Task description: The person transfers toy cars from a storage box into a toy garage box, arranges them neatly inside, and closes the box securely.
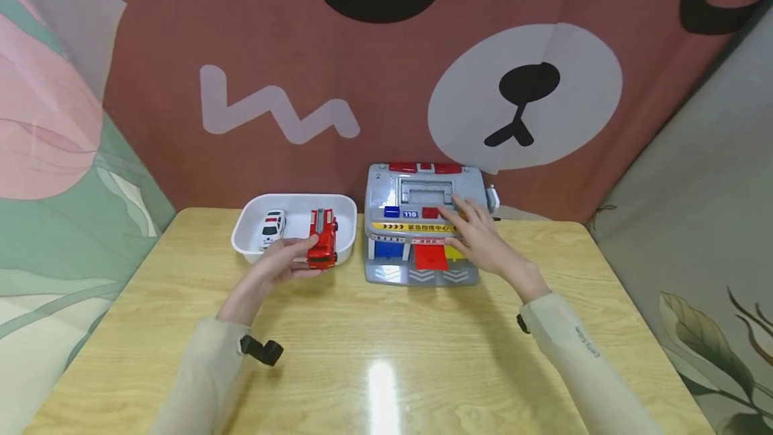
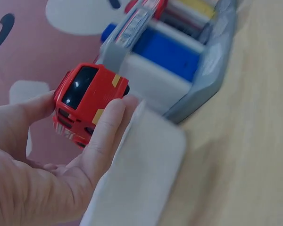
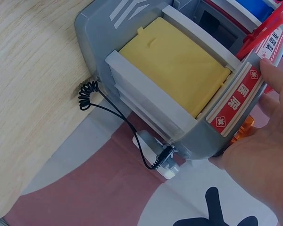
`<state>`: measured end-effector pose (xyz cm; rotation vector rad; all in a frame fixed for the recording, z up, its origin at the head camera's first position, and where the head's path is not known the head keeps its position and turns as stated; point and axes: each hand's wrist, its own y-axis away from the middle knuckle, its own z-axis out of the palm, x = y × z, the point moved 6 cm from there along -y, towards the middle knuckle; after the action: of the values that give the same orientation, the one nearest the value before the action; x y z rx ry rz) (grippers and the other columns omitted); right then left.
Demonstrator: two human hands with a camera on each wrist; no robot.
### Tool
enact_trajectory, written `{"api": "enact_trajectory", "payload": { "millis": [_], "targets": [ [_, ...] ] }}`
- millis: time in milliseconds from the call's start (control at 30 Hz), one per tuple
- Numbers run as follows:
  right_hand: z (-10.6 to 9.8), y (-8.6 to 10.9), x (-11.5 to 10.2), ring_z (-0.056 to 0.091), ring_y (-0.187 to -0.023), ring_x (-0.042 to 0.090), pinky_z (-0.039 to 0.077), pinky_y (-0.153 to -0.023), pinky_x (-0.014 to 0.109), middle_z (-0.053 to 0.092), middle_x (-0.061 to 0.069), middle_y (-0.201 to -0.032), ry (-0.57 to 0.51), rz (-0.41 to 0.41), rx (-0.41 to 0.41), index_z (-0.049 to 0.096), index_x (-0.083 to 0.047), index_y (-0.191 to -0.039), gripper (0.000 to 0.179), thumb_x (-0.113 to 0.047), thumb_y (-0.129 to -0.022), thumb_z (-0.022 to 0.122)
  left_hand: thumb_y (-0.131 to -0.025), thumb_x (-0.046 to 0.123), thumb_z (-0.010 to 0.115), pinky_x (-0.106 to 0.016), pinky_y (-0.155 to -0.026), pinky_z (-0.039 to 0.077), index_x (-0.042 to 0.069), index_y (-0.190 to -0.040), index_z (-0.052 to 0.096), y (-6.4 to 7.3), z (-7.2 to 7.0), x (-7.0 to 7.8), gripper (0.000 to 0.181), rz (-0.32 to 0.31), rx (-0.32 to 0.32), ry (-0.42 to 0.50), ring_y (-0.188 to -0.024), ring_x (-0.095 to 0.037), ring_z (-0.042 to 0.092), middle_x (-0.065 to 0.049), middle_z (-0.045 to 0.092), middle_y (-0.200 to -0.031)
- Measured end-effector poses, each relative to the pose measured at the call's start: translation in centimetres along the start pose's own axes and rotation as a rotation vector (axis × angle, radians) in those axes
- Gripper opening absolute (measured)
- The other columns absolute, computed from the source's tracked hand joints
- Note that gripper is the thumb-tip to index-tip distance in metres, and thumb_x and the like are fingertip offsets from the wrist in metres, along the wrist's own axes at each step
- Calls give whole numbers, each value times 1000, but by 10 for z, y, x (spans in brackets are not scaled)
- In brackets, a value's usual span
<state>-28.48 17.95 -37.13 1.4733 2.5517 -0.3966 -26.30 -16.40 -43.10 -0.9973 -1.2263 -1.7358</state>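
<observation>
My left hand (image 1: pixel 282 262) grips a red toy fire truck (image 1: pixel 323 240) between thumb and fingers, over the front right part of a white plastic bin (image 1: pixel 241 233). In the left wrist view, the truck's dark windshield (image 2: pixel 80 87) faces the camera. My right hand (image 1: pixel 483 237) rests on the upper front of a grey toy garage (image 1: pixel 386 186), fingers spread near its roof buttons. Its thumb touches the edge by a red sign (image 3: pixel 236 101). The garage's middle red door (image 1: pixel 431 257) is swung outward; the blue door (image 1: pixel 388 249) and yellow door (image 3: pixel 174 66) are down.
A white toy car (image 1: pixel 273 228) with red markings lies in the bin's left part. A small white and grey piece (image 3: pixel 155 153) with a coiled black cord (image 3: pixel 87 94) is attached to the garage's side. Behind the wooden table (image 1: pixel 338 348) hangs a printed curtain (image 1: pixel 272 39).
</observation>
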Motion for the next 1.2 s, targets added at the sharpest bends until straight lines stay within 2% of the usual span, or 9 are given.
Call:
{"api": "enact_trajectory", "payload": {
  "millis": [233, 433, 567, 833, 1033, 1200],
  "targets": [
    [0, -1, 2, 9, -140, 46, 10, -108, 68, 13, 21, -157, -35, 2, 3, 35, -12, -150, 66, -25, -93, 66, -98, 16, 57, -46, -87, 51, -15, -132, 35, 8, 18, -12, 51, -13, -37, 21, -86, -28, 69, -10, 67, -96],
    [2, 0, 1, 7, -141, 45, 8, -108, 67, 11, 21, -158, -62, 12, -13, 34, -12, -150, 67, -25, -93, 65, -99, 19, 57, -43, -86, 52, -16, -138, 31, 17, 21, -26, 59, -61, -79, 30, -93, -28, 68, -15, 66, -105],
    [2, 0, 3, 8, -141, 45, 10, -108, 67, 12, 20, -158, -59, 17, 3, 35, -13, -150, 66, -25, -93, 66, -99, 19, 56, -42, -85, 53, -18, -136, 31, 20, 24, -36, 58, -66, -125, 7, -93, -28, 68, -16, 66, -106],
    [1, -1, 2, 7, -141, 44, 8, -109, 66, 11, 20, -158, -43, 25, -8, 34, -14, -151, 66, -26, -94, 64, -99, 20, 56, -41, -85, 53, -20, -135, 33, 19, 39, -48, 58, -68, -208, -2, -96, -29, 66, -19, 64, -110],
    [2, -2, 2, 7, -141, 44, 9, -108, 67, 11, 20, -158, -59, 22, -8, 34, -14, -150, 65, -27, -94, 64, -100, 20, 55, -38, -83, 54, -22, -132, 35, 15, 47, -54, 56, -86, -216, -34, -94, -29, 67, -22, 65, -110],
    [-1, -2, 5, 8, -141, 45, 8, -108, 68, 11, 20, -158, -61, 11, -20, 34, -14, -151, 66, -27, -93, 65, -100, 21, 55, -38, -84, 54, -21, -133, 36, 9, 61, -62, 57, -114, -236, -24, -99, -32, 66, -25, 63, -113]
  ]
}}
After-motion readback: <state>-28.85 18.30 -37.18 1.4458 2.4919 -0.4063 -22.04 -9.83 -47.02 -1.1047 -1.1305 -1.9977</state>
